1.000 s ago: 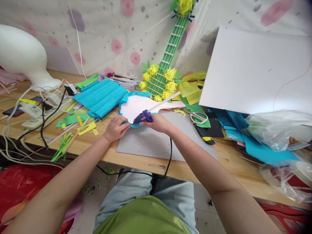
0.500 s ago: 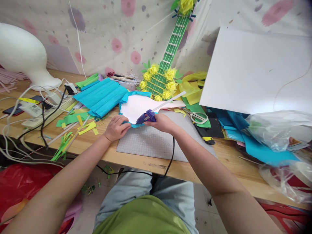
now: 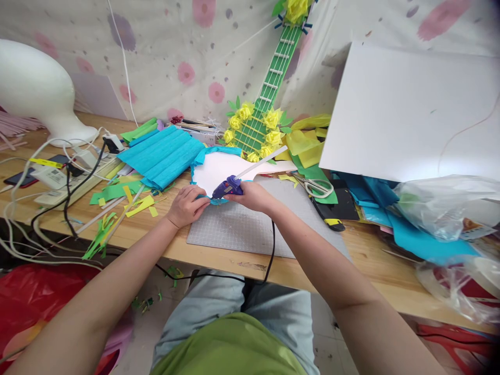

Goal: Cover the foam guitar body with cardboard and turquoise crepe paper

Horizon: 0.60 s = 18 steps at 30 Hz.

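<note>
A white guitar-shaped board (image 3: 214, 170) lies flat on the grey cutting mat (image 3: 234, 229), with blue crepe paper (image 3: 222, 150) folded over parts of its rim. My right hand (image 3: 253, 197) is wrapped round a purple hot glue gun (image 3: 228, 187), from whose back a long pale glue stick (image 3: 265, 160) sticks out. The gun's tip is at the near edge of the board, close to my left hand (image 3: 188, 206). The left fingers are closed at the board's near left edge, pinching the blue crepe paper there.
Behind the board leans a green paper guitar (image 3: 269, 88) with yellow flowers. Scissors (image 3: 318, 188) and a box cutter (image 3: 332, 223) lie to the right. At the left are pleated blue paper (image 3: 164, 153), paper scraps (image 3: 136, 203), a power strip (image 3: 58, 195) and tangled cables.
My right hand has moved the glue gun a little to the left along the board's near edge, towards my left hand. The left hand has stayed in place.
</note>
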{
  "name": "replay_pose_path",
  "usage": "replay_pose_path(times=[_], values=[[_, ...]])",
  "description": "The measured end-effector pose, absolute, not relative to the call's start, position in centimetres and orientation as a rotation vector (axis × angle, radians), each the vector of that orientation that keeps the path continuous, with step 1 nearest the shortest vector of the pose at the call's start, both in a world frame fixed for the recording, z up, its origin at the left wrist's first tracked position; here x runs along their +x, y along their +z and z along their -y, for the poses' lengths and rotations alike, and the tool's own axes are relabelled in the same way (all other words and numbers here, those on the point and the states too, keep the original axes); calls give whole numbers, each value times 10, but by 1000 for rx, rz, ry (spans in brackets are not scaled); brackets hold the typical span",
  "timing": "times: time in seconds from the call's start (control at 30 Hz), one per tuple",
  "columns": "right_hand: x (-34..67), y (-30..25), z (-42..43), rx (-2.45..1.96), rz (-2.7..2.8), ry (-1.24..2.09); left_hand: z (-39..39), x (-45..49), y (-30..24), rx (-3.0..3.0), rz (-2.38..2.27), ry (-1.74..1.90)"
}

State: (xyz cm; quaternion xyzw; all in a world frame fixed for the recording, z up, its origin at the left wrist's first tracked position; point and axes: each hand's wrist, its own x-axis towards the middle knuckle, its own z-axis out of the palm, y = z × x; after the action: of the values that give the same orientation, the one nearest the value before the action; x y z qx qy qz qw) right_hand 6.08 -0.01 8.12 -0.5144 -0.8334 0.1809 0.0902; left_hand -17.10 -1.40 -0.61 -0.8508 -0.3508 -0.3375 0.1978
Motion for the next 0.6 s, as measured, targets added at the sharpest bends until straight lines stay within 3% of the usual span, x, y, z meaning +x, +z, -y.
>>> replay_pose_path(times=[0.6], values=[[66,82,1,-1500,2500,484,13,-171,-8,-2380,1005,-959]])
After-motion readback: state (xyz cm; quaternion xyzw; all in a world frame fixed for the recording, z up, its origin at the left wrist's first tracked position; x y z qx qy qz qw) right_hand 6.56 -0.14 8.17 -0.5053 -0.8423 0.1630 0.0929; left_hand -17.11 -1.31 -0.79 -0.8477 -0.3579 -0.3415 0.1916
